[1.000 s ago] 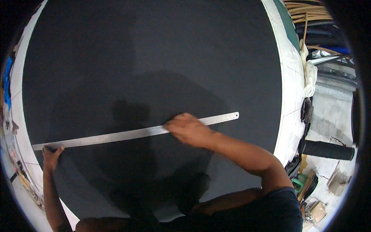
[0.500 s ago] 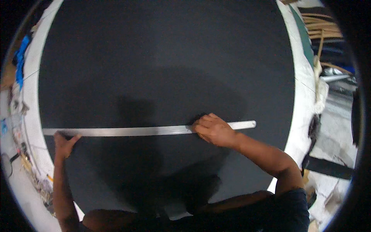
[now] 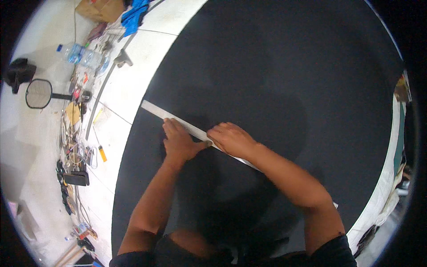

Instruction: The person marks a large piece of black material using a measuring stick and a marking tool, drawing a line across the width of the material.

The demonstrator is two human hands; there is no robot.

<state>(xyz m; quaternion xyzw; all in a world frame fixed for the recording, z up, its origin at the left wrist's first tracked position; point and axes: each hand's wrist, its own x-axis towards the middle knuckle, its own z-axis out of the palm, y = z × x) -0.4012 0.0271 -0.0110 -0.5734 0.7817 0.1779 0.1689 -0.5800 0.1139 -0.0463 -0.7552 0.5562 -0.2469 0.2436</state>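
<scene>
A long metal ruler [image 3: 154, 110] lies slantwise on the black sheet material [image 3: 289, 62], its upper left end at the material's edge. My left hand [image 3: 180, 143] presses along the ruler's near side, fingers stretched out and thumb spread to the right, with nothing gripped. Just right of that thumb, my right hand [image 3: 233, 141] rests at the ruler with its fingers pinched together. Whatever is between those fingertips is hidden. My right forearm covers part of the ruler, and its far end peeks out beyond the arm.
White tiled floor [image 3: 153, 58] borders the material. Along the left stand water bottles [image 3: 75, 54], a racket-shaped mesh paddle [image 3: 39, 94], an orange-handled tool [image 3: 102, 154], a black phone-like object [image 3: 76, 178] and cables. A blue cloth [image 3: 133, 18] lies at upper left.
My view has turned toward the left, so the ruler now appears slanted. My right hand has come along the ruler close to my left hand, which still presses near its left end.
</scene>
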